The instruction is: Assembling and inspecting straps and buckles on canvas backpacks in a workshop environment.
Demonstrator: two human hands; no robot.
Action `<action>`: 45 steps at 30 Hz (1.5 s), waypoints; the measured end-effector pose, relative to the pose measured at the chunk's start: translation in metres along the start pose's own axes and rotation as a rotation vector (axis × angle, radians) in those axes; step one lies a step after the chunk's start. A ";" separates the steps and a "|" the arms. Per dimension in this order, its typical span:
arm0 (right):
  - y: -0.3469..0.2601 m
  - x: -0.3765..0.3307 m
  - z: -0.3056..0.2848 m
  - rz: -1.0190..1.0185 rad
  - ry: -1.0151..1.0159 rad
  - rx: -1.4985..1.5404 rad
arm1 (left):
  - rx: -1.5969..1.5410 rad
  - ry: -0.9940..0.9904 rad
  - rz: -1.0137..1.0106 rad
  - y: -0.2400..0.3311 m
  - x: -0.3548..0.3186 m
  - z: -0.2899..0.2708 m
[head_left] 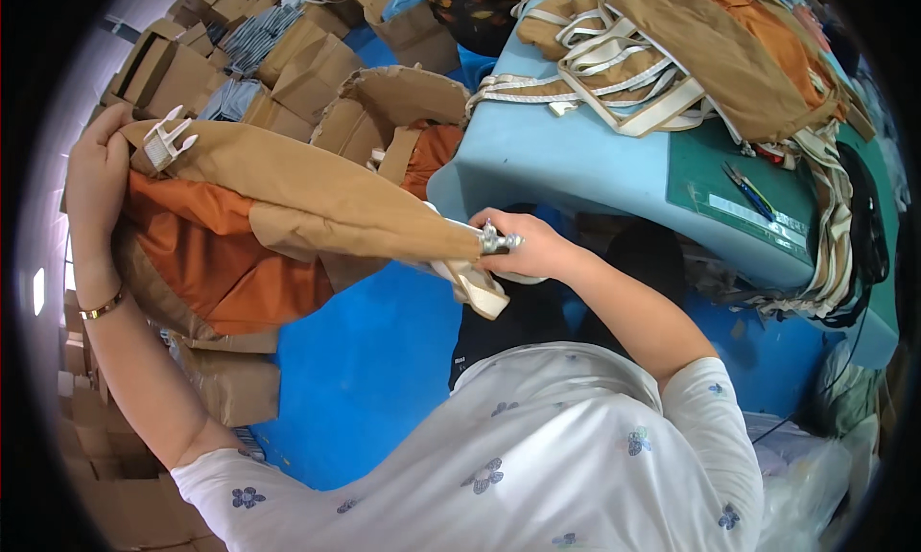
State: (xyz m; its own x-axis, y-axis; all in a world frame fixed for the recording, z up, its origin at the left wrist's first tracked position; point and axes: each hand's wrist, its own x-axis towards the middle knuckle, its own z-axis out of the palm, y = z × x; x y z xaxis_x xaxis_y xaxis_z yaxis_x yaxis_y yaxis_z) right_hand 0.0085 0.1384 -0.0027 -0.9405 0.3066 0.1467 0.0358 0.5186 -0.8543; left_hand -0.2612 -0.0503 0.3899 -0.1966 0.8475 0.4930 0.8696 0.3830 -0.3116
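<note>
Stretched between my hands is a tan fabric piece (317, 178) with an orange lining (230, 255) hanging below; it looks like a sewn bag or cover. My left hand (96, 178) is closed on its far left end, beside a white plastic side-release buckle (168, 141). At the other end my right hand (528, 245) is closed on the edge, with silvery metal hardware (497, 239) at its fingers. A white and tan strap (478, 288) dangles below that hand. The fabric hides part of each grip.
To the right stands a light-blue table (547, 154) with a heap of tan and orange pieces (710, 44), a green cutting mat (710, 183) and blue-handled snips (753, 192). An open carton (403, 92) holds more fabric. Cardboard boxes (307, 72) fill the left. Another person (470, 15) is at the top.
</note>
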 end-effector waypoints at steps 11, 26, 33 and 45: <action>0.106 -0.083 0.004 0.251 -0.125 -0.730 | 0.292 0.224 -0.114 -0.021 0.010 0.022; 0.077 -0.172 -0.031 0.091 0.816 -0.820 | 0.294 0.571 0.440 -0.053 -0.072 0.033; 0.029 -0.176 -0.010 -0.043 0.015 -0.262 | 0.093 0.957 -0.072 -0.105 -0.105 0.056; 0.101 -0.197 -0.002 0.337 0.176 -0.711 | 0.090 0.467 0.008 -0.061 -0.131 0.060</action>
State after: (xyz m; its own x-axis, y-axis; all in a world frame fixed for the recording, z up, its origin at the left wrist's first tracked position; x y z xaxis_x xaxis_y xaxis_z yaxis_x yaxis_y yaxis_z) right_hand 0.1976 0.1320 -0.1166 -0.7760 0.6274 0.0649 0.5702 0.7418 -0.3531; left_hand -0.3154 -0.1626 0.2956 0.0525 0.6023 0.7966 0.8233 0.4253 -0.3759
